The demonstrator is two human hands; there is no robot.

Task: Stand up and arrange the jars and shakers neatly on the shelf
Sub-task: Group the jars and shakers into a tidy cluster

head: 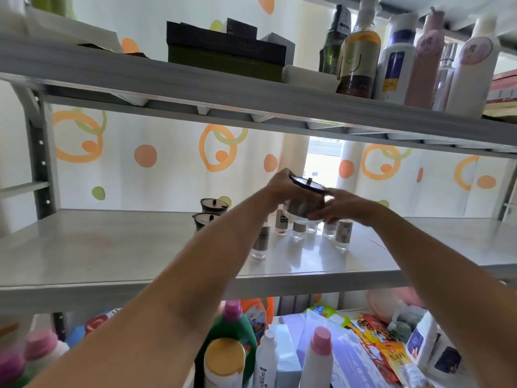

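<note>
Both hands hold one round glass jar (303, 205) with a dark lid above the middle shelf (112, 247). My left hand (282, 189) grips its left side and lid edge. My right hand (340, 205) grips its right side. Under the jar, several small clear shakers (344, 233) with brown labels stand upright in a loose group on the shelf. Another shaker (261, 243) stands nearer the front, partly hidden by my left forearm. Two more dark-lidded jars (214, 205) stand one behind the other, left of the shakers.
The upper shelf (251, 99) carries dark boxes (223, 49) and tall bottles (361, 51) at the right. Below the middle shelf are detergent bottles (232, 331), packets and bags. A grey upright post (42, 163) stands at the left. A dotted curtain hangs behind.
</note>
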